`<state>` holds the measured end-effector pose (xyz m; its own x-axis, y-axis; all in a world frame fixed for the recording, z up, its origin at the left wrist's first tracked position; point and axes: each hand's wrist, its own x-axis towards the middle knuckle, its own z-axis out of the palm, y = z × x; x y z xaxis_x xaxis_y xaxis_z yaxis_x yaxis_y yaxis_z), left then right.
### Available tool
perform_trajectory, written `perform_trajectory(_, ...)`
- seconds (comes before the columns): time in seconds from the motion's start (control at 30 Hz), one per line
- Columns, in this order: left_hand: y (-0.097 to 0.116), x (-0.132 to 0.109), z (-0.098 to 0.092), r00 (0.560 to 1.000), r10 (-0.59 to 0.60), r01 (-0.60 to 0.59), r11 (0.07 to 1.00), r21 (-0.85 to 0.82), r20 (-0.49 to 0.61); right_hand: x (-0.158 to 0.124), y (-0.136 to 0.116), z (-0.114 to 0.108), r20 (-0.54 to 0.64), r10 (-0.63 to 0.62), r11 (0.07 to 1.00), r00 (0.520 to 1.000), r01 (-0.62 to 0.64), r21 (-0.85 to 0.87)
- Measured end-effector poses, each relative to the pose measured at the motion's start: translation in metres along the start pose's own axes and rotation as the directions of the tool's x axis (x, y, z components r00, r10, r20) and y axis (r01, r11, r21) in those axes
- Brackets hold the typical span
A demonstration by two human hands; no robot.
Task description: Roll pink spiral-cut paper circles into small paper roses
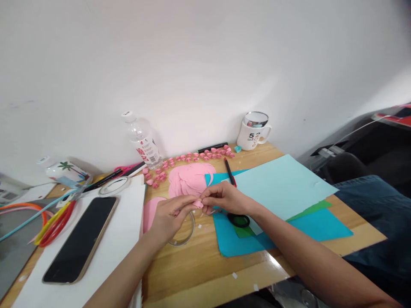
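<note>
Between the fingertips of my left hand (171, 216) and my right hand (224, 197) is a small piece of pink paper (198, 204), pinched from both sides; the fingers partly hide it. Just behind the hands lies a heap of flat pink paper circles (189, 176). Several small rolled pink paper flowers (192, 157) stand in rows along the wall. Under my left wrist a roll of tape (192, 233) rests on the wood. Black-handled scissors (239, 220) lie beneath my right hand, their blades mostly hidden.
Blue paper (314, 229) and light blue paper (282, 184) cover the right side of the wooden table (180, 273). A mug (252, 134) and a plastic bottle (143, 141) stand by the wall. A phone (80, 239) lies on white paper at left. A red-and-black pen (229, 171) lies behind my right hand.
</note>
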<state>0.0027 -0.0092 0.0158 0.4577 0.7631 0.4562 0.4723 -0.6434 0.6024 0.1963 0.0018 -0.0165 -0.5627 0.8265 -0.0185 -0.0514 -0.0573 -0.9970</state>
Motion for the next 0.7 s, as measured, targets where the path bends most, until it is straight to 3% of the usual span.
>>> perform_trajectory(0.37,-0.004,-0.003,0.004,1.0,-0.03,0.03,0.999,0.039,-0.001,-0.001,-0.002,0.002,-0.003,-0.059,0.992,0.998,0.058,-0.113)
perform_trajectory(0.7,-0.011,-0.006,0.008,0.999,0.032,-0.033,0.998,0.056,0.017,-0.001,0.001,0.004,-0.028,-0.054,0.968,0.998,0.045,-0.245)
